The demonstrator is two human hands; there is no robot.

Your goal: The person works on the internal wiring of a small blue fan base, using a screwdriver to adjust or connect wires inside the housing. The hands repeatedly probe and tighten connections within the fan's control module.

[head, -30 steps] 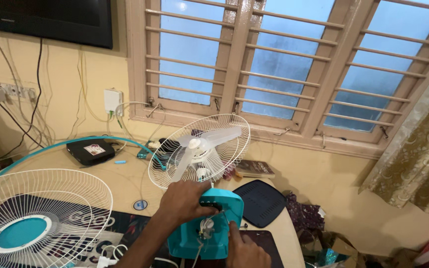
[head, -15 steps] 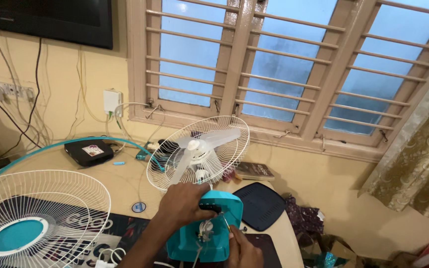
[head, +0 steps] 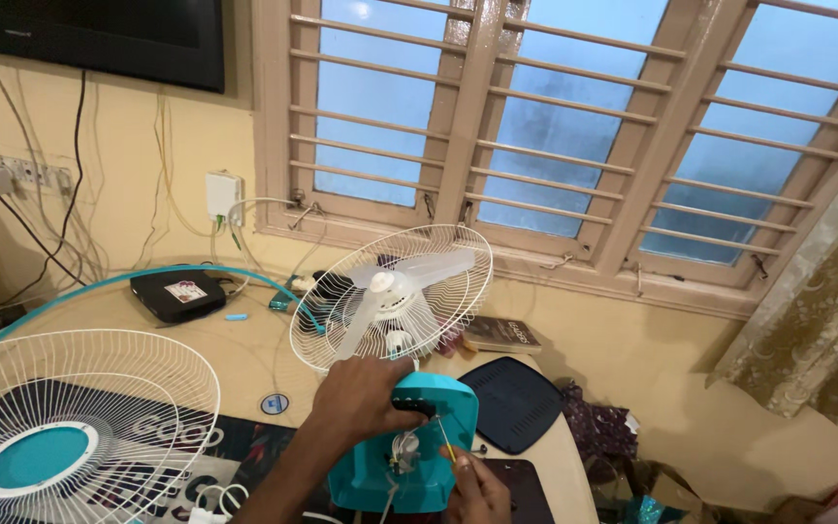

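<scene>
A teal fan motor housing [head: 419, 446] sits low in the middle of the head view, its rear side toward me. In front of it stand the white rear wire guard [head: 392, 296] and the translucent white fan blades [head: 409, 286]. My left hand [head: 361, 398] grips the top of the housing. My right hand [head: 477, 485] is at the bottom edge and holds a thin yellow-handled screwdriver [head: 448, 442] whose tip points into the back of the housing.
A loose white front guard with a teal centre [head: 70, 427] lies at the lower left on the beige table [head: 244, 359]. A black box [head: 178, 294], a dark square cover [head: 518, 403], a book [head: 501, 335], wall cables and a barred window [head: 574, 126] lie beyond.
The view has shifted slightly. My right hand has moved a little up toward the housing with the screwdriver; my left hand stays on the top of the housing.
</scene>
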